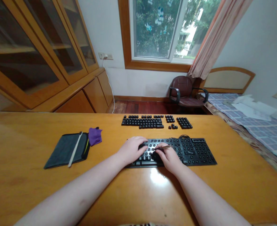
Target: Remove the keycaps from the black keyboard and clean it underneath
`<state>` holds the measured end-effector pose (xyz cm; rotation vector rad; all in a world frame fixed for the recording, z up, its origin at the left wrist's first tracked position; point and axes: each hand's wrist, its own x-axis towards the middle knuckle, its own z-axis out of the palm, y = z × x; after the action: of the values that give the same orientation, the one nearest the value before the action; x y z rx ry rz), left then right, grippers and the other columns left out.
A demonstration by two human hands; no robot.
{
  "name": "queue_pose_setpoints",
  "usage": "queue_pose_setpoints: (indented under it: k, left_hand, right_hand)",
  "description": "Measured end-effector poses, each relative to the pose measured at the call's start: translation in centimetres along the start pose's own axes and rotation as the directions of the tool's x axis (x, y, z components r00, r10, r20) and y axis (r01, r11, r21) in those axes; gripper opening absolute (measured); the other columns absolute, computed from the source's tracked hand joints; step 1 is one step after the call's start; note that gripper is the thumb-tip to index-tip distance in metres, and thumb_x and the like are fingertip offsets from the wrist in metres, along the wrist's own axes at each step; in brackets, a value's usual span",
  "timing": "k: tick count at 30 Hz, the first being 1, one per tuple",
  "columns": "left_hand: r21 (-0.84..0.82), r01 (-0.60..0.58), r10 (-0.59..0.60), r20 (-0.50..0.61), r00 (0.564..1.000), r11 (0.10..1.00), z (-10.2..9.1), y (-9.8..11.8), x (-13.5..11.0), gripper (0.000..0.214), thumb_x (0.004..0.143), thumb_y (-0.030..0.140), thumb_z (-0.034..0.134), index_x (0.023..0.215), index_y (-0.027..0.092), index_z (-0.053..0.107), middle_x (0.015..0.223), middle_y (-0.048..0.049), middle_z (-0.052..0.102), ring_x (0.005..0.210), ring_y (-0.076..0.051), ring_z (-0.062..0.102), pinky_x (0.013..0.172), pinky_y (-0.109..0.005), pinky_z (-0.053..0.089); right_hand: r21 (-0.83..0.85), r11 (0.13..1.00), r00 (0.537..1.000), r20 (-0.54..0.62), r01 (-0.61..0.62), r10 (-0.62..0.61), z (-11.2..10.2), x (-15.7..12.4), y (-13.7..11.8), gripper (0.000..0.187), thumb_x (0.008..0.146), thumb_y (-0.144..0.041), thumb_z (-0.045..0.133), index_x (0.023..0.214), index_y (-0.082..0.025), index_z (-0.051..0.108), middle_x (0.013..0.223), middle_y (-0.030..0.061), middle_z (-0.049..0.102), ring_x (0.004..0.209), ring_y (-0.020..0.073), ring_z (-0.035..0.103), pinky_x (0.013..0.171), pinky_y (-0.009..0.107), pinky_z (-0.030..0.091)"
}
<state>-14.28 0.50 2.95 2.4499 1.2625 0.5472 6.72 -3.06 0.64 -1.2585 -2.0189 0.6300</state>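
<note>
A black keyboard base (pixel 195 153) with its keycaps off lies on the wooden desk (pixel 129 188) in front of me. My left hand (pixel 131 150) rests flat on its left end, fingers spread over it. My right hand (pixel 168 156) is closed in a pinch on a thin stick-like tool (pixel 163 147) whose tip touches the keyboard's middle. A dark round thing sits under that hand, unclear what. The removed keycaps (pixel 143 121) lie laid out in keyboard order behind the base, with the number-pad group (pixel 184 122) to the right.
A dark grey pouch (pixel 66 150) with a pale stick on it and a purple cloth (pixel 95 135) lie to the left on the desk. Wooden cabinets stand at left. Beyond the desk are a brown armchair (pixel 184 91), a window and a bed (pixel 258 125).
</note>
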Motion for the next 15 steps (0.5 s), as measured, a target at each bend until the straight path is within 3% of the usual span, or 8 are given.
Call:
queue_pose_setpoints:
  k: [5, 10, 15]
  left_hand:
    - [0.137, 0.025, -0.031, 0.042, 0.999, 0.99, 1.8, 1.7, -3.1, 0.056, 0.082, 0.048, 0.053, 0.13, 0.02, 0.046, 0.14, -0.009, 0.043, 0.127, -0.027, 0.04, 0.108, -0.044, 0.028]
    - [0.189, 0.007, -0.016, 0.046, 0.999, 0.982, 2.7, 1.2, -3.0, 0.067, 0.08, 0.053, 0.054, 0.136, 0.021, 0.039, 0.144, -0.0103, 0.037, 0.132, -0.028, 0.032, 0.109, -0.046, 0.024]
    - [0.195, 0.001, -0.013, 0.064, 0.998, 0.981, 3.1, 1.0, -3.1, 0.069, 0.079, 0.054, 0.053, 0.137, 0.02, 0.038, 0.144, -0.0101, 0.036, 0.134, -0.028, 0.03, 0.11, -0.047, 0.021]
  right_hand:
    - [-0.119, 0.992, 0.999, 0.002, -0.043, 0.043, 0.1, 0.0, 0.1, 0.016, 0.088, -0.029, 0.047, 0.086, -0.018, 0.059, 0.083, 0.0069, 0.065, 0.079, 0.0196, 0.059, 0.071, 0.032, 0.046]
    - [-0.138, 0.987, 0.995, -0.061, -0.082, 0.074, 0.4, 0.0, -0.2, 0.019, 0.089, -0.031, 0.045, 0.082, -0.018, 0.058, 0.079, 0.0071, 0.065, 0.074, 0.0194, 0.059, 0.067, 0.031, 0.046]
    - [-0.155, 0.981, 0.993, -0.039, -0.12, 0.115, 0.9, 0.0, -0.1, 0.021, 0.089, -0.032, 0.045, 0.077, -0.018, 0.056, 0.075, 0.0065, 0.063, 0.071, 0.0193, 0.058, 0.065, 0.031, 0.045]
